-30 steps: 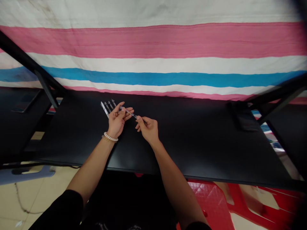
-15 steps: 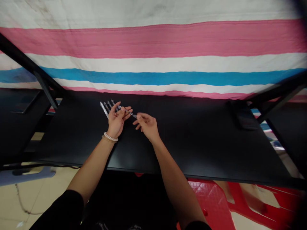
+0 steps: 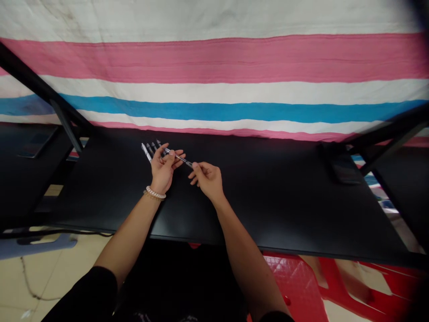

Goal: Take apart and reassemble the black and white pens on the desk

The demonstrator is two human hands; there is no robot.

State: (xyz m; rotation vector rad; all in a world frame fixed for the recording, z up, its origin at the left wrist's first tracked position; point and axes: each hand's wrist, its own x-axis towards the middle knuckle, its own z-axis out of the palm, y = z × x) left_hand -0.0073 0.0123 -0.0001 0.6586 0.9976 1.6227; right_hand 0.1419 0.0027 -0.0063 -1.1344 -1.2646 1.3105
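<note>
A slim pen (image 3: pixel 181 158) with a clear barrel slants between my two hands, above the black table. My left hand (image 3: pixel 163 166) pinches its upper-left part between thumb and fingers, palm turned up. At the lower-right end, the thumb and fingertips of my right hand (image 3: pixel 209 178) close on the tip, covering part of it. Several more pens lie side by side just beyond my left hand: a white pen (image 3: pixel 146 152) at the outer left and darker, clear ones beside it, partly hidden by the hand.
The black table (image 3: pixel 275 197) runs up to a striped cloth (image 3: pixel 214 58). A dark phone-like slab (image 3: pixel 345 167) lies at the right end, and another dark slab (image 3: pixel 38 142) on the left-hand table. Black slanted bars (image 3: pixel 47 89) flank both sides. A red stool (image 3: pixel 295 281) stands below.
My right hand has shifted slightly to the right along the pen and its fingers have closed more on the end. My left hand keeps nearly the same place.
</note>
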